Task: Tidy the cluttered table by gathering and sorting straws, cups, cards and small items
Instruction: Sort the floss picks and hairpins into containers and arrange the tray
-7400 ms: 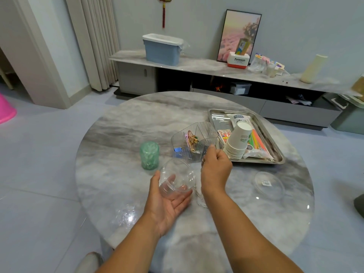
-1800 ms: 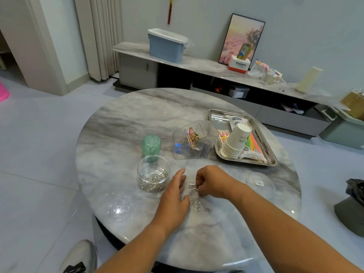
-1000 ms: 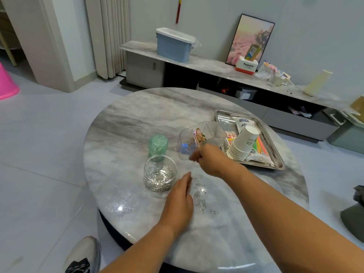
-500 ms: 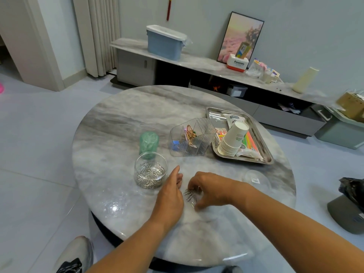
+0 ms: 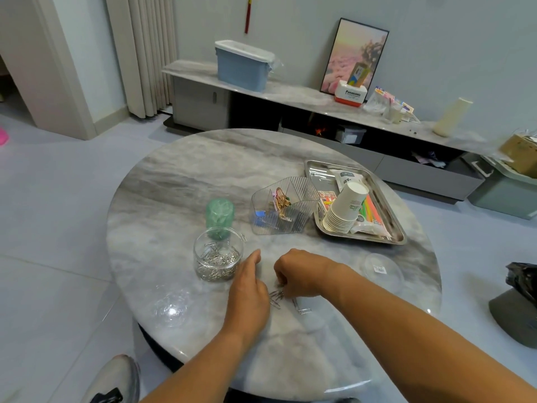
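Loose silver paper clips lie on the round marble table between my hands. My right hand is curled over them, fingertips pinching at the pile. My left hand rests edge-on on the table just left of the clips, fingers straight and together, holding nothing. A clear round jar partly filled with paper clips stands left of my left hand. Behind it is a green cup. One more clip lies apart, nearer to me.
A clear divided organizer holds gold clips and blue items. A steel tray carries stacked paper cups, coloured straws and packets. A clear lid lies right; another clear lid lies near the front left edge.
My right hand went up toward the organizer a second ago, then came back down onto the loose clips. The left hand stayed beside the pile. The jar of clips has not moved.
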Action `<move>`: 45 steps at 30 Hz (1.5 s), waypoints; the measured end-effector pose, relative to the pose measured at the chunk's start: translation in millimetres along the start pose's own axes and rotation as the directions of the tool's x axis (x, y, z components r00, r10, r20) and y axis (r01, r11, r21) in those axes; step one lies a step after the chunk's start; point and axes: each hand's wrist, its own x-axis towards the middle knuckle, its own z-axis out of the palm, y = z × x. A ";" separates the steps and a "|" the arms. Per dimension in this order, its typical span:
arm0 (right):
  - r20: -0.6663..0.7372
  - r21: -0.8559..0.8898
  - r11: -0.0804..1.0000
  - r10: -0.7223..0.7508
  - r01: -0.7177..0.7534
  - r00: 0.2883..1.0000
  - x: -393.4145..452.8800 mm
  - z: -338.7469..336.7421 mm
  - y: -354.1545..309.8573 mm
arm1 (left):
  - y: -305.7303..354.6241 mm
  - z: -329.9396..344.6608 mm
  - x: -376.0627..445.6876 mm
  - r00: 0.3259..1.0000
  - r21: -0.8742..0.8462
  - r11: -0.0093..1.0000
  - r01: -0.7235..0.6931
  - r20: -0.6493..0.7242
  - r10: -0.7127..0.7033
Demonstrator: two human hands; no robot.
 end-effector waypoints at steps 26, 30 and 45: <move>-0.151 -0.055 0.990 -0.138 0.131 0.979 56.7 -19.0 -19.0 | 5.7 3.5 0.9 0.993 -0.024 1.000 0.013 -0.117 -0.016; -0.178 -0.076 0.975 -0.222 0.211 0.959 30.4 -4.3 4.2 | 6.6 2.3 -0.2 0.994 -0.034 0.999 0.014 -0.106 -0.018; 0.035 0.377 0.918 0.117 -0.122 0.993 -53.0 18.4 46.5 | 24.9 -36.8 31.7 0.828 0.439 0.885 -0.155 0.547 -0.126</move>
